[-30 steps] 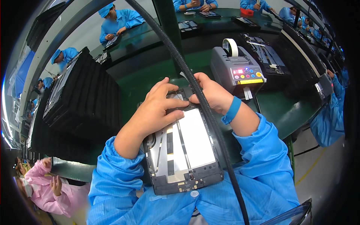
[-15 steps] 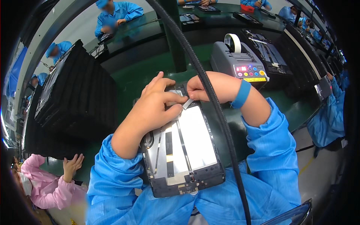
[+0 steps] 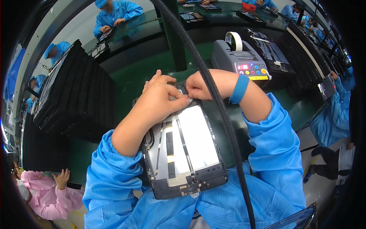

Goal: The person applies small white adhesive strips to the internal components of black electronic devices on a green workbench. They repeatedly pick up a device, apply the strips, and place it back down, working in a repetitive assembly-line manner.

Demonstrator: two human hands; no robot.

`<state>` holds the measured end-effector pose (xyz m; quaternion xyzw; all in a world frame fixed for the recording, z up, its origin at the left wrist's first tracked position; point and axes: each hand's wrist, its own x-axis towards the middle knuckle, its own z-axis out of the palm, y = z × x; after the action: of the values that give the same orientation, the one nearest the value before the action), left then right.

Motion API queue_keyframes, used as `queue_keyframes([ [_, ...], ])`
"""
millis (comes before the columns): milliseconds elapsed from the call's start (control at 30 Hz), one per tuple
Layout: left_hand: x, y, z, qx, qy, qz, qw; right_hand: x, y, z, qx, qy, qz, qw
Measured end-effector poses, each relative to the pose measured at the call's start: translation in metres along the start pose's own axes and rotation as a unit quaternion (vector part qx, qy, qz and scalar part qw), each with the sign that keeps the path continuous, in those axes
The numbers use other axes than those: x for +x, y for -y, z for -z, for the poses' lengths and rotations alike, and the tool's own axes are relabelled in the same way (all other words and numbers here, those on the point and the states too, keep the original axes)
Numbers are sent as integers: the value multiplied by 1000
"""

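An opened tablet [image 3: 199,139] without its back cover rests in front of me, its near end close to my body. Bright silver plate, dark flat cables and black edges show inside. My left hand [image 3: 162,97] lies over its upper left part, thumb and forefinger pressed together near the far end. Opposite, my right hand [image 3: 202,87] has its fingertips pinched at the far edge, almost touching the left ones. A pale bit of the tape strip shows between the fingertips; the rest is hidden.
A grey tape dispenser [image 3: 239,59] with a tape roll stands at the far right. A tall stack of black trays [image 3: 76,95] rises at left, and trays with tablet parts [image 3: 272,53] at right. A black cable [image 3: 225,110] hangs before me. Several people work nearby.
The white tape strip, plainly visible before between my hands, is now mostly hidden at the tablet's far end. My right fingertips have moved slightly left, closer to my left thumb.
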<state>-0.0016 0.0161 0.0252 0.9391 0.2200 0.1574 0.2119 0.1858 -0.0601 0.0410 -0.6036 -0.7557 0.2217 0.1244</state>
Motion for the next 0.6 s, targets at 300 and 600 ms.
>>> queue_keyframes([
  [300, 0, -9, 3, 16, 9, 43, 999, -14, 13, -21, 221, -134, -184, 948],
  [600, -83, 1, 16, -91, -131, -21, 987, -77, 15, -94, 379, -356, -88, 849],
])
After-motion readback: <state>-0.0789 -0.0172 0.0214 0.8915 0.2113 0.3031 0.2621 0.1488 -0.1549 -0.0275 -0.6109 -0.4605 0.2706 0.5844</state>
